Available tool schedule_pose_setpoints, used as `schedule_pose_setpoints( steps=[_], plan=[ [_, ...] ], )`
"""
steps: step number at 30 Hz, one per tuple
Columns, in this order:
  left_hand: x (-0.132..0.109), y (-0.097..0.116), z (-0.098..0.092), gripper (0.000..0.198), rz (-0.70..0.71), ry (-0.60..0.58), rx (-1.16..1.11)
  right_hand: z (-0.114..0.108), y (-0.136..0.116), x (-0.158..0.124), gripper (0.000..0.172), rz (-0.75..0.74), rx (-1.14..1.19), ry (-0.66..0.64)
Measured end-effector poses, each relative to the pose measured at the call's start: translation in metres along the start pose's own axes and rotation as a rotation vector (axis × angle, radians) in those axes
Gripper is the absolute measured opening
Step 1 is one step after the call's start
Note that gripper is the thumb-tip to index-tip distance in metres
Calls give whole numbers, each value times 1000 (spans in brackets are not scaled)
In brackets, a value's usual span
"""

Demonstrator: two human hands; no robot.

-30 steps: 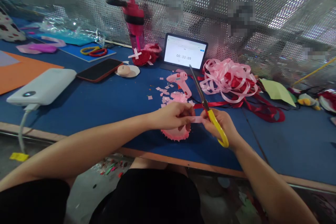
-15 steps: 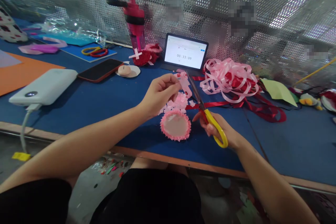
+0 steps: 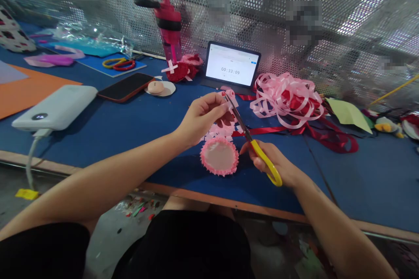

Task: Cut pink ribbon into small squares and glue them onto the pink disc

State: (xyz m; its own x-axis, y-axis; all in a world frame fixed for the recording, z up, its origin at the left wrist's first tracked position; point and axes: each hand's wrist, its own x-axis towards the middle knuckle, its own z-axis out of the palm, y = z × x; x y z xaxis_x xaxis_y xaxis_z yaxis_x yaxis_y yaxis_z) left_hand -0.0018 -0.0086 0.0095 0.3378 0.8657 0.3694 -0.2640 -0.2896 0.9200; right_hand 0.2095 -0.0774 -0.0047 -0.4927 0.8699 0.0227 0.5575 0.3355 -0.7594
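Yellow-handled scissors [image 3: 267,163] filled the right hand [image 3: 278,157], which I had gripping them at near right, their long axis slanting so the blades pointed far left, up to the left hand's fingertips. With that left hand [image 3: 202,115] I pinched what looked like a pale pink strip [image 3: 229,104] beside the blade tips, beyond the pink-fringed disc [image 3: 219,157]; its own axis I couldn't tell.
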Motion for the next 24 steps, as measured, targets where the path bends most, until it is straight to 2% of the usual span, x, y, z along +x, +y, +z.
schedule_pose_setpoints(
  steps=[5, 16, 24],
  plan=[
    [0, 0, 1, 9, -44, 5, 13, 1, 1, 0, 61, 2, 22, 6],
    [0, 0, 2, 10, -38, 19, 40, 0, 1, -1, 60, 9, 31, 1],
    [0, -2, 1, 9, -39, 16, 27, 3, 2, 1, 56, 82, 79, 29]
  ],
)
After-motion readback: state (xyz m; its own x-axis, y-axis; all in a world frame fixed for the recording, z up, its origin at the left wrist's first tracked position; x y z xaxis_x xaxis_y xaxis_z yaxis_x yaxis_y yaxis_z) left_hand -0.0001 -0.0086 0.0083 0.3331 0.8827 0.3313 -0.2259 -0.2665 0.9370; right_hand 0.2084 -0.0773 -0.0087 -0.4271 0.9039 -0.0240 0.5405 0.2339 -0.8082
